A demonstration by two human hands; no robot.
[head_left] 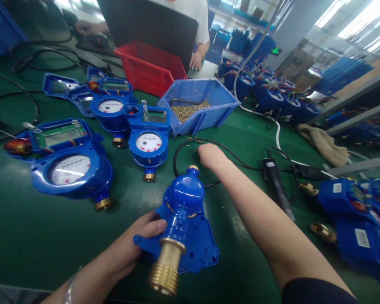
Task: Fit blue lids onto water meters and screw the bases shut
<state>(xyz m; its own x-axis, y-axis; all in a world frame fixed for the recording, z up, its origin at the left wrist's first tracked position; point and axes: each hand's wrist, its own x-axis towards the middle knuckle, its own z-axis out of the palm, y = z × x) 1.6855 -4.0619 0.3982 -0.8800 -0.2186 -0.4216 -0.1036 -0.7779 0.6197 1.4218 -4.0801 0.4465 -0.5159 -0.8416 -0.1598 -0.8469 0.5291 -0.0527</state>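
My left hand [145, 236] grips a blue water meter [185, 192] from its left side. The meter lies with its underside up, its brass threaded end [165, 274] pointing toward me and its flat blue housing [199, 245] below. Beyond it, my right hand [210, 155] is closed low over the table, with its fingertips at a few loose brass screws [199, 142]. Whatever the fingers pinch is too small to make out. Just behind stands a light-blue bin [205, 120] with many small brass screws [190, 110] inside.
Several water meters with displays [148, 143] stand at left. A red bin [148, 69] and a dark screen [148, 29] are behind; a person's hand [196, 60] rests beside it. A black electric screwdriver [277, 185] lies right, near cables and more meters [361, 236].
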